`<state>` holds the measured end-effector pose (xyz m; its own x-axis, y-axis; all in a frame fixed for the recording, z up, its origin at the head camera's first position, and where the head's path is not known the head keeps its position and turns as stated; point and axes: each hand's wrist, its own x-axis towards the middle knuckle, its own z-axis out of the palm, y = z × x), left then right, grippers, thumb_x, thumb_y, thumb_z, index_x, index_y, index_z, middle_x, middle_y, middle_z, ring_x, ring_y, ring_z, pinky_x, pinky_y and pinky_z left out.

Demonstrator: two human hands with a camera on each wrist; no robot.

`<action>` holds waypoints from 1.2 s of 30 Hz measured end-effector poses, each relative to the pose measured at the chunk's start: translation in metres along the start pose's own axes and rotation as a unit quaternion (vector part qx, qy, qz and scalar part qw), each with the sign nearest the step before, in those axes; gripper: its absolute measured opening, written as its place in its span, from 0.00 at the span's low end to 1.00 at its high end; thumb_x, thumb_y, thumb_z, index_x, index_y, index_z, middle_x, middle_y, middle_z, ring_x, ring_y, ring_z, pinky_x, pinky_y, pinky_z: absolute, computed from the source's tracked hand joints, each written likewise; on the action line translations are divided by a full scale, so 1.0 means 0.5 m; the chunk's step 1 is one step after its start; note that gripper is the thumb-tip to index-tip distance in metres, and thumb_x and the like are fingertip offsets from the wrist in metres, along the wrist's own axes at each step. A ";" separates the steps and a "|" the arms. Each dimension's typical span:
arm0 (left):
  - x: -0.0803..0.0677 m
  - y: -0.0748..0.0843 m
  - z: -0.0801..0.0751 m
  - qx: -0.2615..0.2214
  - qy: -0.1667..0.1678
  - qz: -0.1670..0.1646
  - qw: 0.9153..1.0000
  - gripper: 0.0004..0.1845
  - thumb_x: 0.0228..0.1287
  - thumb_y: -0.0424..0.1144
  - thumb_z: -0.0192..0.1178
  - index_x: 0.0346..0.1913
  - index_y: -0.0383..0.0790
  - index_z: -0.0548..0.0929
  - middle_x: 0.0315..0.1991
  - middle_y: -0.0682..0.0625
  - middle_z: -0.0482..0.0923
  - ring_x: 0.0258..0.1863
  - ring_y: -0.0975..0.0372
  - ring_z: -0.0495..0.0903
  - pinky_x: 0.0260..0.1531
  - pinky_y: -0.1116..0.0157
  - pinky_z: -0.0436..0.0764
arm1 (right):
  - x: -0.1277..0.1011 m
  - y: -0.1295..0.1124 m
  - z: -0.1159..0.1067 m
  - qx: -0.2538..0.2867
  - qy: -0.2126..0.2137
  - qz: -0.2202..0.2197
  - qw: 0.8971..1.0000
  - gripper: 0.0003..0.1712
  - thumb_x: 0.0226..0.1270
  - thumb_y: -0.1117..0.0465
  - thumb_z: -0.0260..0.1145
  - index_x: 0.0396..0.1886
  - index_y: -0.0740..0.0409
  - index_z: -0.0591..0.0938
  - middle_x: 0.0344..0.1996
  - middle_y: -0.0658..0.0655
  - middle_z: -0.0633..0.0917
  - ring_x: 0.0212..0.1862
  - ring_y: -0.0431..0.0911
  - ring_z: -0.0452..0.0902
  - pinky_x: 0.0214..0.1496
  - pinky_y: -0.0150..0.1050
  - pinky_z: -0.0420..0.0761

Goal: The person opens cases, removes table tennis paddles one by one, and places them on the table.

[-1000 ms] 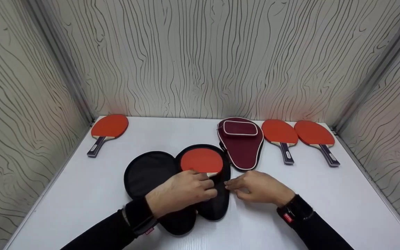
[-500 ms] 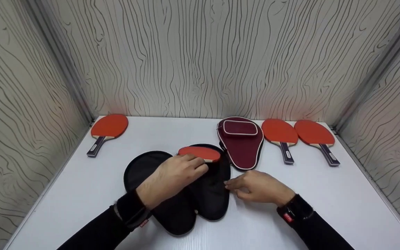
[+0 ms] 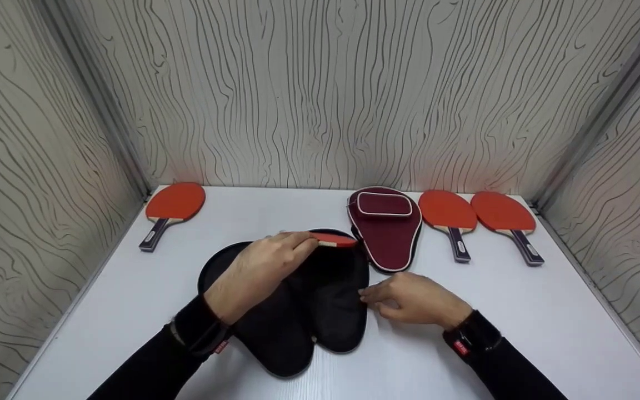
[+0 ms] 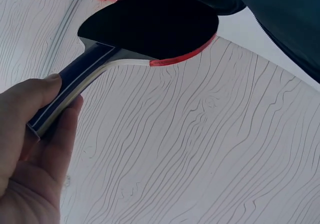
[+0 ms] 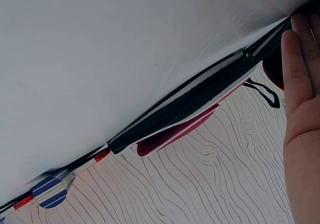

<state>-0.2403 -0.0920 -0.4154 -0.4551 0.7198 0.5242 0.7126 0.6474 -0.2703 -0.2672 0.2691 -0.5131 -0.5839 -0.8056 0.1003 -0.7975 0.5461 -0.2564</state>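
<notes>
Hands meet over an open black paddle case (image 3: 298,311) in the middle of the white table (image 3: 520,328), seen from the head view. The left hand (image 3: 259,272) has its fingers curled round the handle of a red-faced paddle (image 3: 335,240), which is lifted above the case's far half with its blade seen almost edge-on. The right hand (image 3: 417,299) rests on the table at the case's right edge, fingertips together at the rim; whether they pinch the edge or only touch it I cannot tell from here. A maroon case (image 3: 385,228) lies closed just behind, two more paddles (image 3: 448,214) (image 3: 502,214) beside it to the right, and another paddle (image 3: 174,203) lies well apart near the far left corner.

From the left wrist, the left hand (image 4: 30,149) shows thumb and fingers clamped on the dark striped handle, the paddle (image 4: 155,24) reaching up and away with its black face in view and a red strip along the blade's edge.

From the right wrist, the right hand (image 5: 302,114) has its fingers straight and close together, the tips touching the black paddle case (image 5: 200,101) at its zipped rim. The maroon case (image 5: 170,134) lies beyond it, and striped paddle handles (image 5: 47,191) show at the lower left.
</notes>
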 end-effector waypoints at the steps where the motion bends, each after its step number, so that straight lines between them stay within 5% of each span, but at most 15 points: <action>1: -0.001 -0.003 -0.002 -0.004 0.000 -0.001 1.000 0.21 0.73 0.23 0.74 0.64 0.42 0.88 0.60 0.47 0.93 0.55 0.55 0.97 0.48 0.59 0.99 | 0.000 0.000 0.000 0.001 0.000 0.000 1.000 0.19 0.83 0.64 0.70 0.64 0.49 0.98 0.63 0.46 0.98 0.64 0.42 0.97 0.65 0.48 0.97; 8: -0.006 -0.024 -0.011 0.002 0.009 -0.010 1.000 0.23 0.72 0.20 0.73 0.66 0.41 0.88 0.60 0.47 0.92 0.51 0.52 0.96 0.47 0.58 0.98 | -0.001 0.001 0.001 0.004 -0.001 0.005 1.000 0.20 0.83 0.64 0.69 0.65 0.49 0.97 0.63 0.46 0.97 0.65 0.43 0.97 0.66 0.49 0.97; 20: -0.023 -0.070 -0.010 0.018 0.040 -0.042 0.998 0.26 0.68 0.17 0.76 0.66 0.38 0.93 0.62 0.45 0.96 0.57 0.51 0.98 0.54 0.57 0.98 | -0.001 -0.002 0.001 -0.005 0.001 0.005 1.000 0.19 0.82 0.64 0.71 0.64 0.49 0.98 0.63 0.46 0.98 0.64 0.43 0.97 0.66 0.49 0.97; 28: -0.038 -0.107 -0.002 0.000 0.051 -0.078 0.996 0.17 0.78 0.23 0.71 0.64 0.38 0.93 0.61 0.44 0.97 0.56 0.51 0.99 0.52 0.55 0.99 | -0.001 -0.017 -0.006 -0.057 -0.008 -0.008 0.998 0.19 0.81 0.62 0.71 0.64 0.51 0.97 0.63 0.47 0.98 0.65 0.43 0.96 0.67 0.47 0.96; 36: -0.062 -0.148 0.010 -0.018 0.046 -0.118 0.992 0.18 0.79 0.24 0.70 0.66 0.38 0.93 0.63 0.40 0.97 0.55 0.46 0.99 0.47 0.51 0.99 | 0.007 -0.035 0.008 -0.098 -0.015 -0.018 0.995 0.24 0.84 0.53 0.72 0.75 0.48 0.92 0.75 0.48 0.92 0.80 0.46 0.86 0.81 0.49 0.88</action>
<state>-0.2815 -0.1608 -0.4156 -0.5618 0.5215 0.6421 0.6108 0.7850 -0.1031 -0.2548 0.2559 -0.5122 -0.5519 -0.8304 0.0770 -0.8339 0.5487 -0.0596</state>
